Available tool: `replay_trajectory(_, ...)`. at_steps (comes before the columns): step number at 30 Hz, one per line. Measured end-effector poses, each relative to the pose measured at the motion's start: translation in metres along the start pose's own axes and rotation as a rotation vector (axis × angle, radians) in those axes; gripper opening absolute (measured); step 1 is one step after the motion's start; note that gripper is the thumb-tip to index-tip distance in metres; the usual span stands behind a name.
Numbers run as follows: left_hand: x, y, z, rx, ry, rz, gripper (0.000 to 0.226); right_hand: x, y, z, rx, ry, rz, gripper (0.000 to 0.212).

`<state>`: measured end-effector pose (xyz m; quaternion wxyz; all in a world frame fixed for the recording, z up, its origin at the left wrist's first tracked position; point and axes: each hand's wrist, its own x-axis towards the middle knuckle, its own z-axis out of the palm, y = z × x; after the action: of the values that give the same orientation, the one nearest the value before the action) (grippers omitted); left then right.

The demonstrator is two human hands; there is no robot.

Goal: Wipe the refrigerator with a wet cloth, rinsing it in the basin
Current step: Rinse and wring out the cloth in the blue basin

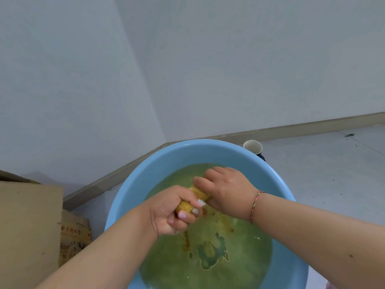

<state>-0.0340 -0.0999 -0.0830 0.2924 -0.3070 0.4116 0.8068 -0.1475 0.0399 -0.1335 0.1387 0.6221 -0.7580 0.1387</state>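
Gripped at both ends, a yellow cloth point(195, 198) twisted into a tight roll is held over the round light-blue plastic basin point(150, 174). Left hand point(173, 211) is curled round its 7 o'clock end, right hand point(227, 188) round the 1 o'clock end. Murky yellow-green water point(239, 257) fills the basin. A paper cup point(252, 146) lies at the rim's 1 o'clock.

One blue basin point(133, 184) sits on the floor, holding greenish water. Two hands are over it: one left hand point(173, 211) and one right hand point(227, 190), with one yellow cloth point(195, 197) between them. One string bracelet point(255, 205) circles the right wrist. One paper cup point(252, 147) stands behind the basin. One cardboard box point(27, 226) and one printed paper bag point(75, 236) are at the left.
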Motion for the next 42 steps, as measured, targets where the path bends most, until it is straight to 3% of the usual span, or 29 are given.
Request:
replay_trajectory(3,-0.005,0.003,0.003,-0.012,0.100,0.139,0.025,0.007,-0.010,-0.016,0.264,-0.310,0.367,0.033)
replay_trajectory(6,-0.009,0.005,0.005,0.260,0.225,0.334,0.034,0.017,-0.009,-0.026,0.754,-0.446,0.661,0.019)
replay_trajectory(8,-0.012,0.007,-0.001,0.543,0.415,0.477,0.063,0.019,-0.001,-0.030,1.147,-0.523,0.873,0.019)
replay_trajectory(10,-0.014,0.008,-0.012,0.937,0.671,0.733,0.087,0.016,0.006,-0.031,1.484,-0.664,0.991,0.028)
replay_trajectory(11,-0.014,0.007,-0.017,1.176,0.734,0.894,0.092,0.015,0.009,-0.031,1.599,-0.737,0.995,0.030)
replay_trajectory(13,-0.011,0.004,-0.025,1.563,0.687,1.121,0.095,0.015,0.011,-0.032,1.729,-0.891,0.938,0.029)
replay_trajectory(15,-0.005,0.000,-0.028,1.738,0.583,1.163,0.088,0.017,0.008,-0.035,1.755,-1.043,0.844,0.025)
replay_trajectory(17,0.000,-0.003,-0.024,1.834,0.576,1.065,0.066,0.020,0.001,-0.040,1.626,-1.117,0.772,0.020)
replay_trajectory(19,0.002,-0.004,-0.013,1.950,0.696,0.862,0.041,0.023,-0.009,-0.043,1.250,-1.039,0.723,0.023)
replay_trajectory(21,0.006,-0.007,-0.004,1.977,0.778,0.647,0.023,0.026,-0.017,-0.042,0.711,-0.936,0.585,0.030)
replay_trajectory(23,0.011,-0.012,0.001,1.879,0.799,0.507,0.019,0.024,-0.022,-0.032,0.253,-0.809,0.394,0.027)
replay_trajectory(26,0.017,-0.016,0.005,1.613,0.807,0.466,0.018,0.019,-0.022,-0.019,0.027,-0.551,0.249,0.012)
replay_trajectory(32,0.022,-0.015,0.013,0.952,0.658,0.299,0.019,0.009,-0.007,-0.010,-0.052,-0.293,0.066,0.032)
replay_trajectory(35,0.019,-0.015,0.013,0.475,0.473,0.169,0.028,0.006,-0.002,-0.003,-0.095,-0.204,-0.007,0.031)
replay_trajectory(38,0.008,-0.005,0.006,0.257,0.281,-0.024,0.024,0.002,-0.001,0.000,-0.067,-0.186,-0.051,0.036)
replay_trajectory(41,-0.004,0.012,-0.006,0.091,0.184,0.010,0.003,0.007,-0.007,-0.013,0.129,-0.289,0.189,0.037)
replay_trajectory(42,-0.006,0.017,-0.012,0.066,0.201,0.072,0.013,0.010,-0.009,-0.020,0.313,-0.355,0.337,0.036)
